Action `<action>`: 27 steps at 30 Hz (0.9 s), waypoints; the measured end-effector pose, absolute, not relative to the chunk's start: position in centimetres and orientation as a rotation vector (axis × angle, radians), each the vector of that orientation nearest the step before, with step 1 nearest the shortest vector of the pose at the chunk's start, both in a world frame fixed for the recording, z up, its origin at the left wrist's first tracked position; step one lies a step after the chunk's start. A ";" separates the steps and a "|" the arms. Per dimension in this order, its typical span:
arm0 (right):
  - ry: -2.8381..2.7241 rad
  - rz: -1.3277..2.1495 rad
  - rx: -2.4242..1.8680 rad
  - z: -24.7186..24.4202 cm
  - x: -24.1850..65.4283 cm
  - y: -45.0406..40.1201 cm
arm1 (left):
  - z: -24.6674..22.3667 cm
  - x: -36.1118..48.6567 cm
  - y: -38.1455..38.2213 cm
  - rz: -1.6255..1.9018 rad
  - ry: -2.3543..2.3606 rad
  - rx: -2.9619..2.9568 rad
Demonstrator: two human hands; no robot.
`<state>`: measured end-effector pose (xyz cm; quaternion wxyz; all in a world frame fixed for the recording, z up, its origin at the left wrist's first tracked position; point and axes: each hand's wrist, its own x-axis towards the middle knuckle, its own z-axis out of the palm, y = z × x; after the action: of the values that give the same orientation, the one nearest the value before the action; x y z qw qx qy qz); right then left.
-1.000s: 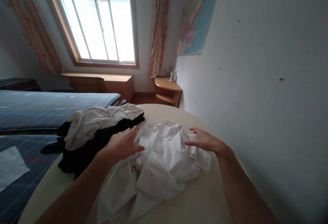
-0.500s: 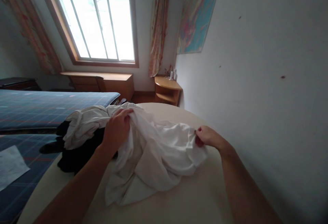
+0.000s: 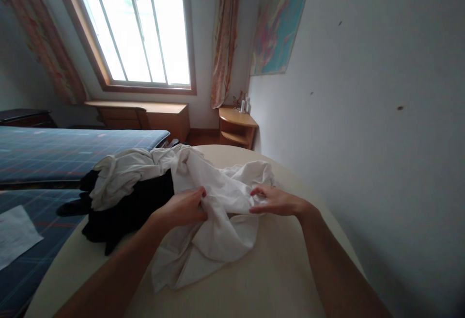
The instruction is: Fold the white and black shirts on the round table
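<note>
A crumpled white cloth (image 3: 225, 230) lies across the pale round table (image 3: 290, 269). My left hand (image 3: 187, 206) pinches the cloth near its middle, thumb and fingers pressed together. At the cloth's right side is my right hand (image 3: 269, 200), its thumb and fingers apart around a fold and touching the fabric. Left of my left hand sits a black garment (image 3: 127, 209), with another bunched white garment (image 3: 118, 175) on top of it. Part of the white cloth spreads behind my hands.
Beds with blue plaid mattresses (image 3: 72, 151) stand on the left, one with a white paper (image 3: 16, 235) on it. A white wall (image 3: 381, 163) runs along the right. A corner shelf (image 3: 238, 118) and desk (image 3: 163, 109) stand beyond the table.
My left hand has moved down and right from the cloth's upper edge. My right hand has moved left and its fingers have parted. The cloth's right part is now bunched farther back.
</note>
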<state>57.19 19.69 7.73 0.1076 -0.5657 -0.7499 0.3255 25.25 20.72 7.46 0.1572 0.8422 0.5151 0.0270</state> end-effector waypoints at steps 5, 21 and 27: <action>-2.303 0.870 -1.682 6.9 56.4 20.5 | 5.5 26.9 20.7 0.186 1.532 2.328; -2.014 0.223 -1.683 9.2 53.6 19.5 | 6.7 27.4 19.8 0.135 1.430 2.368; -2.423 0.430 -1.448 5.9 52.4 17.1 | 5.0 27.1 20.4 0.211 1.306 2.306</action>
<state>52.42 17.13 5.85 0.1426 -0.5019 -0.8399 0.1492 27.14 20.38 4.97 0.2394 0.8422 0.4769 0.0772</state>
